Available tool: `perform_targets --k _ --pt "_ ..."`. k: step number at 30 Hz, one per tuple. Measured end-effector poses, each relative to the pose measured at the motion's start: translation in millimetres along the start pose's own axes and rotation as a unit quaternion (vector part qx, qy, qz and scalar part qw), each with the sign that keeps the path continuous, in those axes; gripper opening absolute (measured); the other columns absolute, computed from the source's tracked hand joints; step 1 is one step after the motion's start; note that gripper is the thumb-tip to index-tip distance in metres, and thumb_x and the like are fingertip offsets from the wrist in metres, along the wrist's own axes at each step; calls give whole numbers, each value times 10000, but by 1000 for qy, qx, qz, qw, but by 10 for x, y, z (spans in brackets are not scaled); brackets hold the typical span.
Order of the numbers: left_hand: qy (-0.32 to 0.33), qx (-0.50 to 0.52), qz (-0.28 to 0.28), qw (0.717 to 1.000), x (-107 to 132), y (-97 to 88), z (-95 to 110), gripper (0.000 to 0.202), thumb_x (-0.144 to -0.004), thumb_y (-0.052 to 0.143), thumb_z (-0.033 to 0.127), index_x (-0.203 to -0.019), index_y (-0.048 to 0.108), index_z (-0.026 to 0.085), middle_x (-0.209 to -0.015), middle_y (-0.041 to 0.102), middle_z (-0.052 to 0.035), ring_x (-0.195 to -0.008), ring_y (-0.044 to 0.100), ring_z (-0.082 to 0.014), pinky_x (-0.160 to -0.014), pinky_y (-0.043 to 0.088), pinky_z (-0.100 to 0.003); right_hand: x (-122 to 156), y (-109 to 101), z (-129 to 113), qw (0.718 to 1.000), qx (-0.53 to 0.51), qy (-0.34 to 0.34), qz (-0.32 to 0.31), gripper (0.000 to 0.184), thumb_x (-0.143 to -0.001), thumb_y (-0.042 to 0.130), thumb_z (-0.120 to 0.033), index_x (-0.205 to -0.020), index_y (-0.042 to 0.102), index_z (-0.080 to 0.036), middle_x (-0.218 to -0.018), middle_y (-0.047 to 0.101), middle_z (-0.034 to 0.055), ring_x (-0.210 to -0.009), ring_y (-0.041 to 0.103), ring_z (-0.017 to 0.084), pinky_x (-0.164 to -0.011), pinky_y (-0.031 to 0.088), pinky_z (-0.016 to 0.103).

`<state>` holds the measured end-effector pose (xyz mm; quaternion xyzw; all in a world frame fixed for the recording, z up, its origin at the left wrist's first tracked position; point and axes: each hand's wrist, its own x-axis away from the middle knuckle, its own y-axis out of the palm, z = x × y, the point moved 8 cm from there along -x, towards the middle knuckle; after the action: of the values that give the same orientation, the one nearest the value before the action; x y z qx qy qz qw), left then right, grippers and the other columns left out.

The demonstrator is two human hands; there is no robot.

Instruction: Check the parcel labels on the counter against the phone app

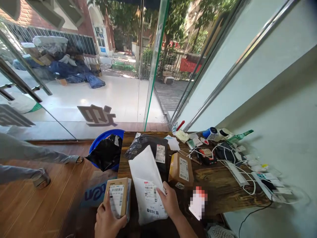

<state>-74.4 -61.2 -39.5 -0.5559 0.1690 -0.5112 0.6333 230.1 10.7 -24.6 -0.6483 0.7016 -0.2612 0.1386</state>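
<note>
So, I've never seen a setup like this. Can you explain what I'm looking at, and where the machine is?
There is no machine here, just a person's two bare hands. The single picture comes from a camera worn on that person's head, looking forward and down.

The left hand holds a small brown box with a label on it. The right hand grips the edge of a white packet, also labelled.

On the wooden table lie a dark plastic parcel and another cardboard box, with assorted clutter toward the wall. Beside the table is a blue tub holding something black. At the far left, you can see another person's legs.
</note>
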Motion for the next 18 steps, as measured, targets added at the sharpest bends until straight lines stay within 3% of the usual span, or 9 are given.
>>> perform_targets --k 2,4,6,8,10,12,13,15,18 --pt "37 42 36 998 -120 -185 80 1061 -632 623 468 -1484 47 205 -1213 361 -145 -1186 447 -379 -931 453 -454 -72 -71 -168 999 14 -32 35 418 -787 487 -589 -619 340 -235 -557 429 -35 -556 438 137 -562 361 260" --pt "78 64 92 991 -243 -453 326 1063 -629 621 490 -1483 57 201 -1214 344 -142 -1204 422 -386 -953 443 -463 -264 -191 -202 995 24 -31 96 424 -803 434 -603 -631 296 -241 -572 397 -37 -560 426 140 -562 370 263" --pt "105 73 133 983 -365 -683 717 1061 -634 630 489 -1483 60 204 -1230 334 -144 -1221 404 -388 -960 437 -469 -536 -315 -131 989 28 -4 145 391 -796 401 -591 -644 288 -249 -588 430 -20 -568 461 161 -564 408 283" --pt "114 70 137 981 -492 -763 1166 1054 -640 645 459 -1484 69 199 -1266 332 -159 -1233 401 -382 -963 429 -460 -804 -422 -30 985 36 16 168 316 -767 422 -541 -666 356 -249 -631 518 30 -615 535 217 -598 456 340" --pt "105 52 107 987 -617 -649 1546 1046 -639 662 417 -1487 94 188 -1312 321 -191 -1248 402 -383 -965 413 -451 -963 -558 96 977 53 27 204 283 -699 510 -475 -784 485 -206 -807 616 151 -813 600 338 -739 483 453" --pt "83 20 62 994 -728 -389 1756 1031 -634 659 367 -1491 117 183 -1352 302 -235 -1260 400 -408 -953 399 -460 -985 -717 258 958 114 32 262 542 -625 607 -436 -1037 523 -94 -1100 564 312 -1095 504 480 -923 392 589" --pt "70 2 42 997 -777 -241 1787 1030 -633 652 350 -1494 114 180 -1361 293 -260 -1262 398 -429 -941 396 -470 -961 -797 349 938 178 34 294 706 -596 647 -451 -1158 484 -55 -1205 497 355 -1169 435 526 -962 339 639" --pt "60 -12 56 997 -856 -43 1748 988 -665 600 351 -1499 100 177 -1373 285 -280 -1266 397 -453 -922 395 -473 -916 -945 610 900 274 54 334 949 -564 688 -554 -1317 386 -61 -1304 409 368 -1198 381 576 -936 331 691" --pt "43 -13 89 995 -939 112 1490 926 -716 545 439 -1502 112 210 -1326 365 -236 -1231 457 -418 -912 410 -451 -908 -1274 1071 887 257 73 375 936 -665 591 -616 -1370 331 -59 -1245 454 372 -1159 470 545 -905 376 704"
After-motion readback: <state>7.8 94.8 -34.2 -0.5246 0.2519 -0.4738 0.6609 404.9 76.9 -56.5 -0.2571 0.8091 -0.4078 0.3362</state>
